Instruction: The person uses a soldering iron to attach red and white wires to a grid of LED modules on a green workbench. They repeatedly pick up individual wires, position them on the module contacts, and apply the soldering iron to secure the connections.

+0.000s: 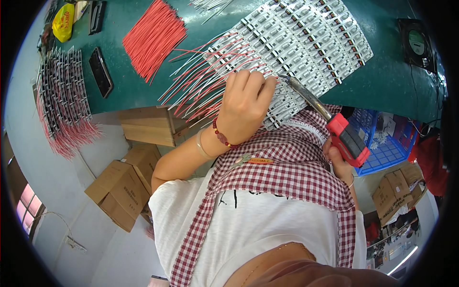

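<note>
A soldering iron (348, 139) with a red and black handle is gripped in my right hand (337, 160). Its metal shaft points up and left, and the tip meets the panel of small white circuit boards (306, 43) just right of my other hand. My left hand (246, 100) is closed in a pinch over the panel's lower-left part, with a thin red wire at its fingertips by the iron's tip. Rows of red and white wires (191, 91) fan out leftward from the boards, partly hidden behind this hand.
A bundle of red wires (155, 38) lies on the green table (239, 14), with white wires (213, 5) beyond. Left are a phone (100, 71) and wired boards (62, 95). A small black fan-like device (417, 45) sits right; a blue basket (382, 148) and cardboard boxes (122, 191) are lower.
</note>
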Tool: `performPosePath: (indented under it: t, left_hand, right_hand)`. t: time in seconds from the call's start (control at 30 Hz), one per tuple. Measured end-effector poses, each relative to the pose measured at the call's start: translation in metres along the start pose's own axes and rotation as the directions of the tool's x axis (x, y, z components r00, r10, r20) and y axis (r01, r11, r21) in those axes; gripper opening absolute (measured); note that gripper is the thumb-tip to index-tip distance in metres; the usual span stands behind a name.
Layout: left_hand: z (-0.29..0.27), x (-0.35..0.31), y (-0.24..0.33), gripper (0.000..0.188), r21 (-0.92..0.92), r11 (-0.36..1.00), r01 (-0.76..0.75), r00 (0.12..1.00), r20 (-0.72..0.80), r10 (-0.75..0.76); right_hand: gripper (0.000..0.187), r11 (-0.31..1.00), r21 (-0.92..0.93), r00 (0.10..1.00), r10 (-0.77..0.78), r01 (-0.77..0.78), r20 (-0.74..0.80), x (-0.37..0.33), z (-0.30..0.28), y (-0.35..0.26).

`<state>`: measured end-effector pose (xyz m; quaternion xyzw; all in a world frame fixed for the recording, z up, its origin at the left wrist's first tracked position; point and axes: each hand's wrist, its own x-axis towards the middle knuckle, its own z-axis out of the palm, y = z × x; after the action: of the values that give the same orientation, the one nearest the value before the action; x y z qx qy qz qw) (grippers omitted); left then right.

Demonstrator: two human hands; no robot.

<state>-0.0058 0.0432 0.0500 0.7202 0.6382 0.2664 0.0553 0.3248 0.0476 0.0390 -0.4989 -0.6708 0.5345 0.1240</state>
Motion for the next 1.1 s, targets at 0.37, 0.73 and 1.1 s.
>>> performPosePath:
  t: [0.37,0.73,1.1]
  left_hand:
    - [-0.003,0.003,0.003,0.026,0.036,0.999,0.024,0.999,0.038,-0.025]
    - [0.001,0.0,0.0,0.024,0.02,1.0,0.017,1.0,0.005,-0.017]
    - [0.002,0.0,-0.001,0.024,0.029,0.999,0.021,1.0,-0.006,-0.021]
  right_hand:
    - [0.019,0.998,-0.053,0.993,-0.022,0.017,-0.113,-0.001,0.006,-0.001]
    - [0.023,0.994,-0.033,0.991,-0.105,0.102,-0.079,0.007,0.006,-0.005]
    - [0.022,0.999,0.031,0.995,0.029,-0.026,-0.1,0.003,0.002,-0.006]
